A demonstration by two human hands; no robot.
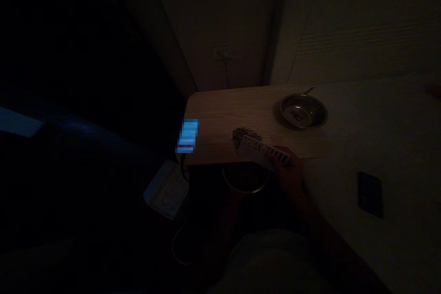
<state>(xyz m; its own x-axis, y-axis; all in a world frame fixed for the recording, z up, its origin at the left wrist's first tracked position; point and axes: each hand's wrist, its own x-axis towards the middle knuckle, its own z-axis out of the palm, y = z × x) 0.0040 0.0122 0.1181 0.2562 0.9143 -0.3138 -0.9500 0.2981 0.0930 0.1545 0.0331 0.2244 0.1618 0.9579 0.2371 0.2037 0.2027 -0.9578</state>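
The scene is very dark. My right hand [289,172] is closed on a flat, whitish card-like piece [258,150] with a row of dark marks or slots along one side. Its far end touches a pile of small dark bits, like seeds [241,135], on the wooden table [220,108]. Just below the table's front edge is a round bowl [253,190] with a pale rim. My left hand [236,197] holds it from the near side, its fingers mostly lost in shadow.
A metal bowl [303,111] with a handle or utensil sticking up behind it stands at the table's back right. A lit, pixelated screen [188,135] is at the left edge. A pale packet [167,188] lies lower left. A dark phone [370,194] rests on the light surface at right.
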